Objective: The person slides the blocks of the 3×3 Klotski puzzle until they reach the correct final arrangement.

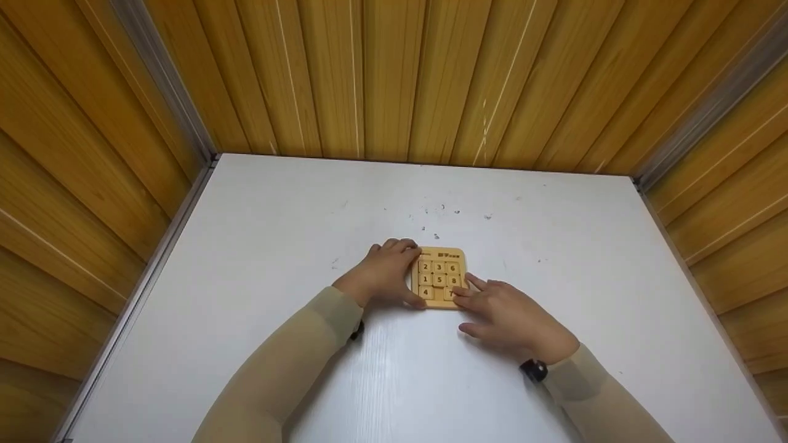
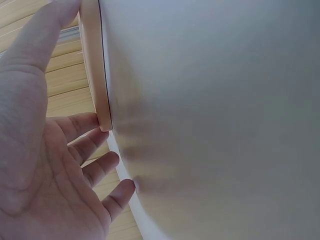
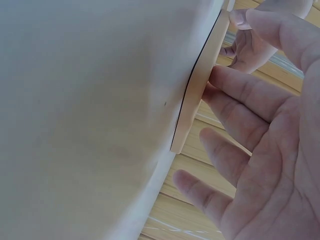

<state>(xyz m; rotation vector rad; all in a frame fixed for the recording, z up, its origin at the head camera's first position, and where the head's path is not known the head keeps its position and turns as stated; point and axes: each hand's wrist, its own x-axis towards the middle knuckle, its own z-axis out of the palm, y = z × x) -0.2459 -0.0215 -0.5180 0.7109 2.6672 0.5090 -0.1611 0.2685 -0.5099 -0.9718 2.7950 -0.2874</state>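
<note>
A wooden sliding number puzzle [image 1: 439, 304] lies flat on the white table, its numbered tiles in rows reading 2 3 6, 1 5 8, and 4, gap, 7. My left hand [image 1: 385, 275] grips the puzzle's left side, thumb at the near left corner and fingers by the far left corner. In the left wrist view the same hand [image 2: 55, 155] spans the wooden edge. My right hand [image 1: 508, 314] touches the tile marked 7 [image 1: 450, 294] with a fingertip, partly covering it. Its other fingers are extended beside the right edge, as the right wrist view of the hand [image 3: 270, 145] shows.
Small dark marks [image 1: 457, 212] dot the white table [image 1: 277, 209] beyond the puzzle. Wood-patterned panels [image 1: 394, 80] surround the table at the back and both sides, with grey metal posts [image 1: 163, 74] at the corners. Dark wrist devices [image 1: 534, 370] sit at the cuffs.
</note>
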